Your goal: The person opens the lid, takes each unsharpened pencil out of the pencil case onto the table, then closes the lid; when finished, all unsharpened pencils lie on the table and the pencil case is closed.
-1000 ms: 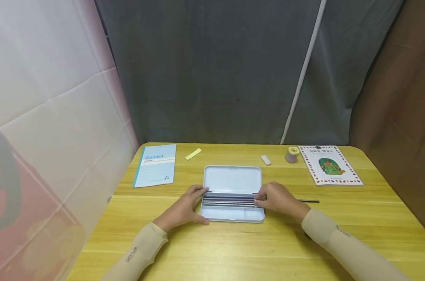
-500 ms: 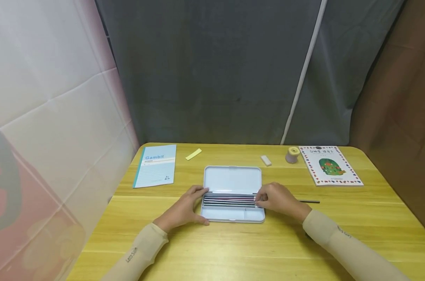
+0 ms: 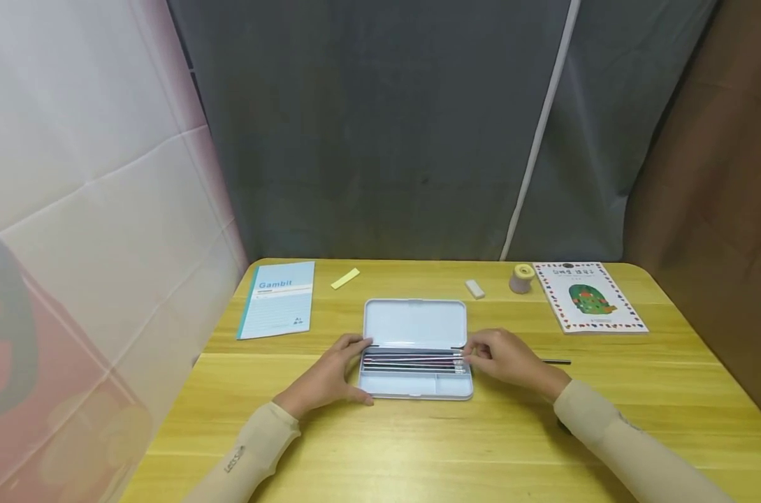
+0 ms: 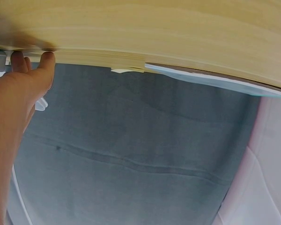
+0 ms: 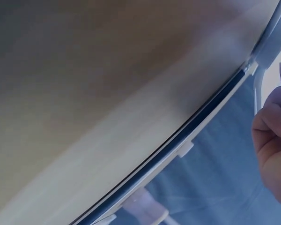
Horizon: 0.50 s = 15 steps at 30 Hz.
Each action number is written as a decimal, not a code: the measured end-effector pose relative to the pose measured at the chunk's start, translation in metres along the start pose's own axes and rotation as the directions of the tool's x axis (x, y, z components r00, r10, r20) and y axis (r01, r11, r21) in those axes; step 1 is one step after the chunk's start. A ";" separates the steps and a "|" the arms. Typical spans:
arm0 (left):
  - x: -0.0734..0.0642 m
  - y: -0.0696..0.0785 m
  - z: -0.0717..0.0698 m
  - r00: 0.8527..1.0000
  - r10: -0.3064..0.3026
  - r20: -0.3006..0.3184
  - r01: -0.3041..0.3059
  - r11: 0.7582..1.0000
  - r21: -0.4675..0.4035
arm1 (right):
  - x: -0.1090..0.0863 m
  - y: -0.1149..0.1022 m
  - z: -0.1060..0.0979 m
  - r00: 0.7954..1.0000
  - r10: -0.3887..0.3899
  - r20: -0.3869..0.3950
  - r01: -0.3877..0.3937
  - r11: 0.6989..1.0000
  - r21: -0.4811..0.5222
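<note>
A light blue pencil case (image 3: 414, 323) lies unfolded on the table in the head view, its lid tipped back. Several slim pencils (image 3: 405, 364) lie lengthwise in its rear compartment, pale ends to the right; the front compartments hold nothing. My left hand (image 3: 326, 377) spans the case's left side, thumb by the front corner and fingers by the hinge, all fairly straight. At the right end, the curled fingers of my right hand (image 3: 504, 355) pinch the tip of a pencil that slants across the others. In the right wrist view only part of the right hand (image 5: 276, 131) shows.
A dark thin stick (image 3: 556, 362) lies right of my right hand. Behind the case are a pale blue notebook (image 3: 278, 300), a yellow strip (image 3: 345, 279), a white eraser (image 3: 474, 289), a yellow-topped spool-shaped thing (image 3: 521, 279) and a picture book (image 3: 589, 299).
My right hand has shifted slightly right, uncovering the pencils' pale ends. The pencils have shifted, and one now slants over the rest. My left hand has stayed at the case.
</note>
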<state>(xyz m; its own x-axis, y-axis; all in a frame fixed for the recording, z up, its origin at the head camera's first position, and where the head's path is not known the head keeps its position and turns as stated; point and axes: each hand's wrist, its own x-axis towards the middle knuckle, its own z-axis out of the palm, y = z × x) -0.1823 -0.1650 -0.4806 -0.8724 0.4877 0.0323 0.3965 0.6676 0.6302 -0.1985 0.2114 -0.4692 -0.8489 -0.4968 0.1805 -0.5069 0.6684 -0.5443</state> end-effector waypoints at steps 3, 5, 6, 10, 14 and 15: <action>0.000 0.000 0.000 1.000 0.003 -0.002 -0.003 1.000 -0.006 | -0.006 0.008 -0.004 1.000 0.012 -0.018 -0.012 1.000 0.025; 0.000 0.000 0.000 1.000 0.003 -0.002 -0.003 1.000 -0.012 | -0.011 0.013 -0.007 0.999 0.026 -0.026 -0.025 0.998 0.060; 0.000 -0.001 0.000 1.000 0.004 -0.002 -0.004 1.000 -0.013 | -0.013 0.015 -0.009 0.999 0.035 -0.029 -0.032 0.996 0.080; 0.000 -0.001 0.000 1.000 0.004 -0.004 -0.004 1.000 -0.011 | -0.024 0.023 -0.018 0.997 0.056 -0.048 -0.048 0.987 0.156; 0.000 -0.001 0.000 1.000 0.004 -0.005 -0.004 1.000 -0.010 | -0.038 0.028 -0.030 0.994 0.085 -0.063 -0.072 0.979 0.191; 0.001 -0.001 0.000 1.000 0.003 -0.004 -0.003 1.000 -0.012 | -0.042 0.030 -0.033 0.993 0.095 -0.067 -0.080 0.978 0.195</action>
<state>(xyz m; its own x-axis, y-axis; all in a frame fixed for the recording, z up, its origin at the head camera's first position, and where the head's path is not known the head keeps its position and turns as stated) -0.1832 -0.1654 -0.4813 -0.8725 0.4873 0.0368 0.3953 0.6594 0.6395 -0.1831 0.2705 -0.4655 -0.9013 -0.3928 0.1828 -0.3984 0.5856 -0.7059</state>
